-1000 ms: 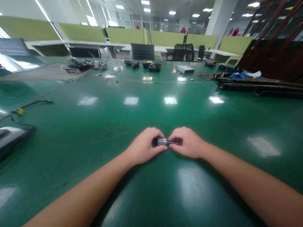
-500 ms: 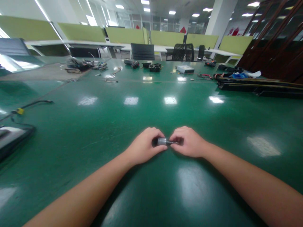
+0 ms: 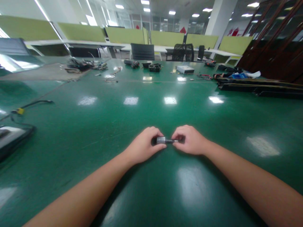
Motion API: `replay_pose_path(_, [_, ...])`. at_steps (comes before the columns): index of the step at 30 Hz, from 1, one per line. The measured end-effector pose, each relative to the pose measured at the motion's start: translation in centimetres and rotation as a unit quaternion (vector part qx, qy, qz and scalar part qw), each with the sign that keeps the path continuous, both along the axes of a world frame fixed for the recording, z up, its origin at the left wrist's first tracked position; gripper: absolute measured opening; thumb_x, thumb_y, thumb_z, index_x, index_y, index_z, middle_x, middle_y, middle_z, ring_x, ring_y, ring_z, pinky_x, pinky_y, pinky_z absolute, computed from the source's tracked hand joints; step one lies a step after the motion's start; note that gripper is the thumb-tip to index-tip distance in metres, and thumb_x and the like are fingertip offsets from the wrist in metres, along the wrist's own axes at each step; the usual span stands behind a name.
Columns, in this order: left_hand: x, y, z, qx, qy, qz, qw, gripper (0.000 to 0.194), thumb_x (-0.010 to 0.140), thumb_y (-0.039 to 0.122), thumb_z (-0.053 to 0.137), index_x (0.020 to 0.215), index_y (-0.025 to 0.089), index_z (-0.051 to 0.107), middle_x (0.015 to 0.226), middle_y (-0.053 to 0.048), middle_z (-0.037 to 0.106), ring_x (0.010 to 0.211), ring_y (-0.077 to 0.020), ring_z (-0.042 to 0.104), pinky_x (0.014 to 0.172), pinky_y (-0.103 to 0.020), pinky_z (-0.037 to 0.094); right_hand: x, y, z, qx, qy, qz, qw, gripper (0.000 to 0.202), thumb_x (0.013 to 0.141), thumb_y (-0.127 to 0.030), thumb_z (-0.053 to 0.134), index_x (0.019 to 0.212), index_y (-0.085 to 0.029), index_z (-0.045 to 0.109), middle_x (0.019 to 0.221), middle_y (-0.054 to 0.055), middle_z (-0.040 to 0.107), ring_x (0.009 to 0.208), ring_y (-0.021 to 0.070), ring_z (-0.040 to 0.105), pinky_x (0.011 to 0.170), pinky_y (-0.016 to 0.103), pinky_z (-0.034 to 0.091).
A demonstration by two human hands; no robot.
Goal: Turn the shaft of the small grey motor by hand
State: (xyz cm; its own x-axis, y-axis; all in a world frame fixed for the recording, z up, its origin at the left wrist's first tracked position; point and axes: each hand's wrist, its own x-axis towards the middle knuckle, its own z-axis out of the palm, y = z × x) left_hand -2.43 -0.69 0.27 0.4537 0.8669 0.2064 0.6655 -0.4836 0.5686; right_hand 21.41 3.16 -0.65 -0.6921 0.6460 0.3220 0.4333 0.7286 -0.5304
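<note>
Between my two hands, level with the green tabletop (image 3: 132, 119), lies a small cylinder (image 3: 161, 140), dark at its left end with a silvery-grey band. My left hand (image 3: 149, 143) is closed around it, thumb below and fingers above. A thin dark shaft (image 3: 169, 141) sticks out of the cylinder's right side. My right hand (image 3: 188, 140) pinches the far end of this shaft between thumb and fingers. Whatever sits inside the right fingers is mostly hidden. The exact kind of tool or container cannot be made out.
At the left edge is a dark-framed device (image 3: 14, 138) with a black cable (image 3: 38, 102). Farther back lie a white-grey box (image 3: 185, 69), black parts (image 3: 155, 67) and loose wires (image 3: 111, 78). Long black bars (image 3: 260, 86) are stacked at the right.
My right hand has shifted slightly right, away from the left. More of the dark shaft shows between the hands. The left hand has barely moved.
</note>
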Motion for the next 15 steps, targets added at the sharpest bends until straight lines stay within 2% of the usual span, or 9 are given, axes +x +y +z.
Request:
replay_pose_path(5, [-0.3,-0.1,-0.2,0.003,-0.004,0.006,1.0,0.021,0.084,0.038,0.071,0.095,0.022,0.064,0.094,-0.003,0.065,0.089,-0.0225,0.059,0.082,-0.037,0.048,0.9,0.8,0.0,-0.026,0.005,0.001,1.0,0.009,0.071,-0.012,0.068,0.079,-0.017,0.07,0.071,0.001,0.067,0.063,0.013,0.059,0.063,0.025,0.047])
replay_pose_path(9, [-0.5,-0.1,-0.4,0.003,-0.003,0.013,1.0,0.022,0.084,0.038,0.072,0.096,0.021,0.063,0.094,-0.003,0.064,0.089,-0.0225,0.059,0.082,-0.037,0.048,1.8,1.5,-0.2,-0.054,0.01,-0.029,0.998,0.008,0.072,-0.013,0.067,0.079,-0.016,0.069,0.073,0.002,0.067,0.064,0.0133,0.06,0.062,0.025,0.048])
replay_pose_path(15, [-0.5,-0.1,-0.2,0.003,-0.003,0.011,1.0,0.021,0.084,0.037,0.072,0.095,0.021,0.063,0.094,-0.003,0.064,0.089,-0.0223,0.059,0.082,-0.037,0.047,1.9,1.3,0.1,-0.065,0.007,-0.014,0.998,0.008,0.071,-0.013,0.067,0.078,-0.016,0.07,0.072,0.001,0.066,0.063,0.0126,0.059,0.061,0.025,0.047])
